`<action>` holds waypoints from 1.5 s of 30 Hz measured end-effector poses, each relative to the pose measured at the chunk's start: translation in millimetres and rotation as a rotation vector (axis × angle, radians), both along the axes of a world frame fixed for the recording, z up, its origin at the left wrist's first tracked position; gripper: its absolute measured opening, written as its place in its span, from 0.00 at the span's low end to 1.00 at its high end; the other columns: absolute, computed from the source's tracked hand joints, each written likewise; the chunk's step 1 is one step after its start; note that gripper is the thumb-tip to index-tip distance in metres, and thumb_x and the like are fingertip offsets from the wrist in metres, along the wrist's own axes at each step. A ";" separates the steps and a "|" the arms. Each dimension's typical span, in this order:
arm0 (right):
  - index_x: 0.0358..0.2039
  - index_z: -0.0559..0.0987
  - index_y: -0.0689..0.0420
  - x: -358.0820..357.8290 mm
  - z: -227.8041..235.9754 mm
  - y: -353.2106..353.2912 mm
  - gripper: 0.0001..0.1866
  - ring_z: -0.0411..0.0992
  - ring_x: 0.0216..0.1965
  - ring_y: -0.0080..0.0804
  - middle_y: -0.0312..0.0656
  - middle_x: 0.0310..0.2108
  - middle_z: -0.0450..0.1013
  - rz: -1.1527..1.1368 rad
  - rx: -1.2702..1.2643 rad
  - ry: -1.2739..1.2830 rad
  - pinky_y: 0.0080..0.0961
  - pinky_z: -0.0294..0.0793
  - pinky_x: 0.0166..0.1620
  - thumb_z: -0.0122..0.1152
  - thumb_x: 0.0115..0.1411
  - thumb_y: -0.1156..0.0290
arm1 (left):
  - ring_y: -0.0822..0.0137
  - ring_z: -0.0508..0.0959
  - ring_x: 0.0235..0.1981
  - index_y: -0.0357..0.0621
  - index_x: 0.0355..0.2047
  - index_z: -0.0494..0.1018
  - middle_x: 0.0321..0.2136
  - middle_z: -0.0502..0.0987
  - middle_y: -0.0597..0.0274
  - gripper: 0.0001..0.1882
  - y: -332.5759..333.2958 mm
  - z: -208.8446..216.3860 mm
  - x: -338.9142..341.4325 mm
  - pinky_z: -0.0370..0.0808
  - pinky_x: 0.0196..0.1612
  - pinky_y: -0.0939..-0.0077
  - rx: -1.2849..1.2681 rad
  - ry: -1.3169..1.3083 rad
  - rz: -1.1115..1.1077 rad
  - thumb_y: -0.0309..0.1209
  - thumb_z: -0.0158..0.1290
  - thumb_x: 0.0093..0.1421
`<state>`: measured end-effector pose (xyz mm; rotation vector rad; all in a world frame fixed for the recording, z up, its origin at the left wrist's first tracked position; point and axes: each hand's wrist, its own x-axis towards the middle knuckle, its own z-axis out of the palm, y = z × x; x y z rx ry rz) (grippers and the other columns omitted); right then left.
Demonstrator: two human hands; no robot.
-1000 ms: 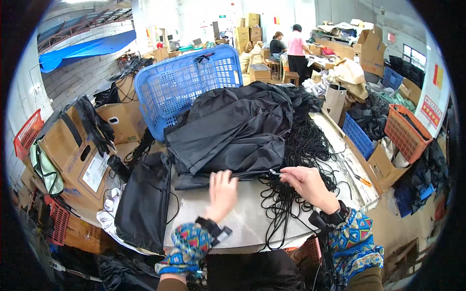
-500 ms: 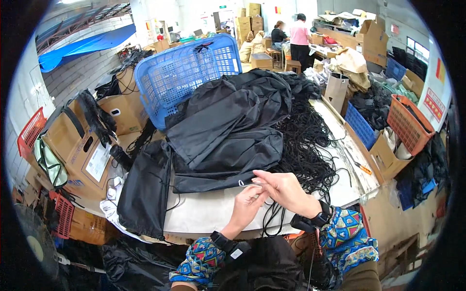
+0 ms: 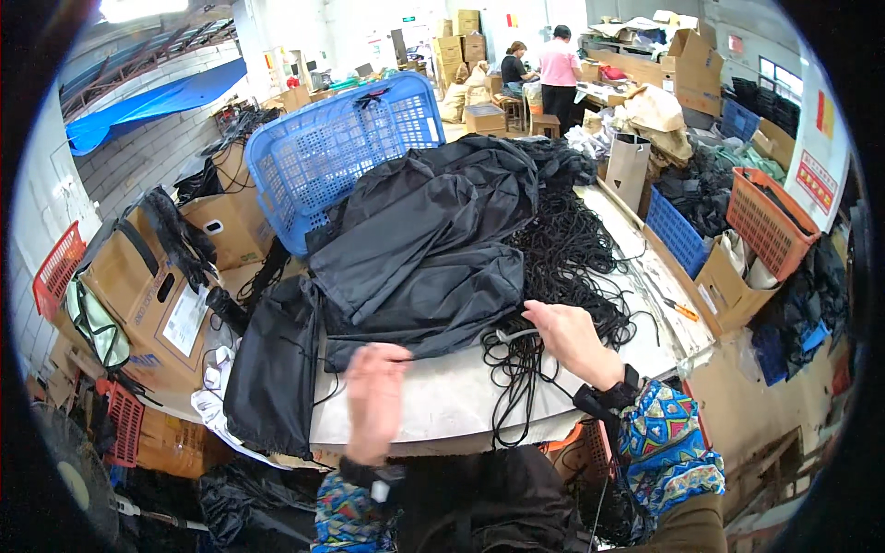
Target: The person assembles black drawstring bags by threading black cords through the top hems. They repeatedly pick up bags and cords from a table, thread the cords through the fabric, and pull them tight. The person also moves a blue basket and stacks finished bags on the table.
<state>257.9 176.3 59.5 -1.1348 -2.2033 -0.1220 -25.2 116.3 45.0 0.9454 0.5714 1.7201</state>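
Observation:
My right hand [image 3: 579, 343] is closed, fingertips pinching a thin silvery wire tool [image 3: 513, 335] whose end points left over the table. Over the near edge of the bag pile, my left hand [image 3: 376, 401] is smeared by motion; whether it grips the cloth cannot be made out. Black drawstring bags [image 3: 415, 267] lie in a heap before me, flat and overlapping. One separate black bag [image 3: 272, 369] hangs over the table's near left edge. Beside and below my right hand spreads a tangle of black cords [image 3: 576, 253], with loops hanging near the front edge.
A blue plastic basket [image 3: 341, 138] leans tilted behind the bags. Cardboard boxes [image 3: 152, 313] stand at the left. An orange-handled cutter [image 3: 680, 311] lies on the white tabletop [image 3: 636, 276] at right. Orange [image 3: 770, 221] and blue crates are beyond. Two people work far back.
My hands, together before, have parted: the left moved left to the bags' near edge, the right moved right and slightly up with the wire tool. The view shifted slightly.

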 end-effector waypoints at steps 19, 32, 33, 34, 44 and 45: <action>0.28 0.75 0.62 -26.7 33.8 -2.0 0.09 0.75 0.30 0.48 0.49 0.23 0.74 0.464 -0.506 -0.623 0.37 0.75 0.30 0.52 0.56 0.69 | 0.78 0.66 0.14 0.40 0.34 0.73 0.25 0.75 0.60 0.07 -104.3 40.6 -45.3 0.55 0.12 0.88 -0.334 0.095 0.178 0.31 0.50 0.63; 0.46 0.74 0.64 26.3 32.6 -59.6 0.18 0.75 0.35 0.45 0.53 0.32 0.75 0.534 -0.746 -0.266 0.34 0.73 0.38 0.55 0.53 0.76 | 0.82 0.64 0.14 0.34 0.37 0.73 0.24 0.74 0.62 0.07 -92.6 21.4 -4.3 0.54 0.12 0.90 -0.358 0.104 0.134 0.25 0.50 0.61; 0.47 0.74 0.64 20.7 26.9 -71.2 0.19 0.75 0.35 0.45 0.53 0.33 0.75 0.448 -0.640 -0.258 0.34 0.73 0.38 0.55 0.53 0.77 | 0.82 0.64 0.14 0.33 0.37 0.73 0.23 0.73 0.63 0.07 -95.8 16.9 -1.6 0.54 0.13 0.90 -0.395 0.129 0.092 0.24 0.51 0.61; 0.48 0.74 0.63 12.5 18.3 -82.7 0.18 0.76 0.30 0.40 0.52 0.29 0.74 0.413 -0.587 -0.040 0.31 0.73 0.35 0.53 0.56 0.77 | 0.83 0.63 0.14 0.32 0.38 0.73 0.23 0.73 0.64 0.08 -95.6 12.8 5.0 0.54 0.14 0.91 -0.416 0.118 0.043 0.24 0.51 0.60; 0.48 0.71 0.67 -41.6 -0.8 -153.6 0.15 0.76 0.32 0.47 0.55 0.33 0.74 0.248 -0.850 0.372 0.32 0.75 0.35 0.50 0.59 0.81 | 0.88 0.56 0.14 0.35 0.40 0.75 0.18 0.67 0.78 0.09 -101.6 -16.2 48.2 0.50 0.16 0.89 -0.514 0.241 -0.116 0.28 0.51 0.62; 0.48 0.71 0.67 -41.2 -2.1 -153.6 0.15 0.76 0.34 0.48 0.56 0.34 0.74 0.261 -0.806 0.384 0.32 0.75 0.36 0.50 0.59 0.81 | 0.87 0.56 0.13 0.35 0.40 0.74 0.17 0.66 0.77 0.09 -101.5 -16.2 50.8 0.50 0.15 0.88 -0.520 0.254 -0.104 0.27 0.51 0.62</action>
